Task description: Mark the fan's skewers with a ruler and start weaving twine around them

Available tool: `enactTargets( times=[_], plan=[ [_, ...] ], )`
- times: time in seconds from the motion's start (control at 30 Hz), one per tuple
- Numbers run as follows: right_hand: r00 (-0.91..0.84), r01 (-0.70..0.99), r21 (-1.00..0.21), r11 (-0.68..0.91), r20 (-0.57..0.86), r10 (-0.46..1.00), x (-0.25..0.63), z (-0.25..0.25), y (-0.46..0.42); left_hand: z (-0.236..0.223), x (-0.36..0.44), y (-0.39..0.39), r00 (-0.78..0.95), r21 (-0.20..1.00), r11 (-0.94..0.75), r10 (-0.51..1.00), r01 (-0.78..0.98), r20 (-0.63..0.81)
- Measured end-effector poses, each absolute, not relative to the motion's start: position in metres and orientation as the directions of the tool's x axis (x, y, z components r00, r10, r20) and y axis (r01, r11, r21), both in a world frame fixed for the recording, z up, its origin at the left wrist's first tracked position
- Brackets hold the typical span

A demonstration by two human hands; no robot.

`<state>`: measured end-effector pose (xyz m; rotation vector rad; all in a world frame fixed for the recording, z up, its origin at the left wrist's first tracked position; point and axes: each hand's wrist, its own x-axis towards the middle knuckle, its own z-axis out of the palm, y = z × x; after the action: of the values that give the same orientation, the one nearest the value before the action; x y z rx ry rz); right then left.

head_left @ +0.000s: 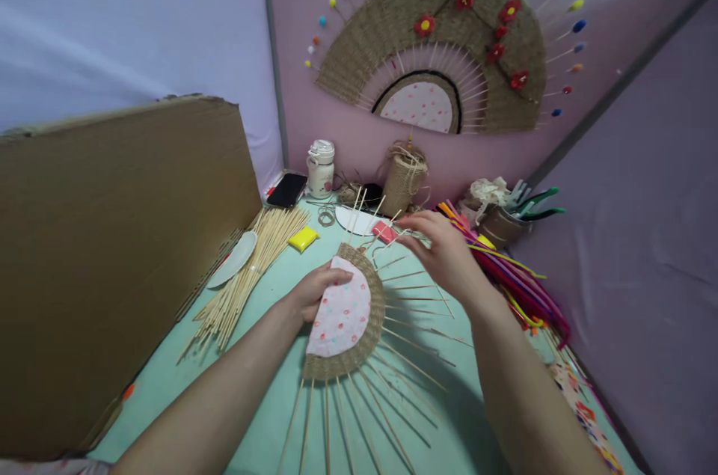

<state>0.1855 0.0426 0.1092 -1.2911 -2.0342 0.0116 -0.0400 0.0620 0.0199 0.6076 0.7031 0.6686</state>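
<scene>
Bundle of pale sticks [252, 273] on green table [269, 303], then left hand [314, 293] gripping half-round woven fan [377, 303] over mid-table, thumb on printed fabric [342, 318], then right hand [440, 244] near the fan's upper edge, grasp indeterminable, then pipe cleaners [524, 288].

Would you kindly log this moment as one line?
left hand: holding semicircular fan | right hand: near the fan's upper sticks | behind: pink packet, larger flowered fan

rough twine band [378, 303], matt cloth panel [342, 312], wooden sticks [327, 426], glossy phone [287, 191]
</scene>
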Motion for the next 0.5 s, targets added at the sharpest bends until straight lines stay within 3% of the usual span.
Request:
enactTargets(
  times=[0.13, 0.5],
  plan=[
    [-0.425, 0.848, -0.124, 0.515, 0.421, 0.801, 0.163, 0.099, 0.064, 0.023, -0.036, 0.058, 0.548, 0.724, 0.605, 0.748, -0.33, -0.375],
    [-0.569, 0.818, 0.106, 0.565, 0.287, 0.77, 0.141, 0.102, 0.061, 0.027, -0.031, 0.05, 0.571, 0.751, 0.558, 0.764, -0.353, -0.3]
  ],
)
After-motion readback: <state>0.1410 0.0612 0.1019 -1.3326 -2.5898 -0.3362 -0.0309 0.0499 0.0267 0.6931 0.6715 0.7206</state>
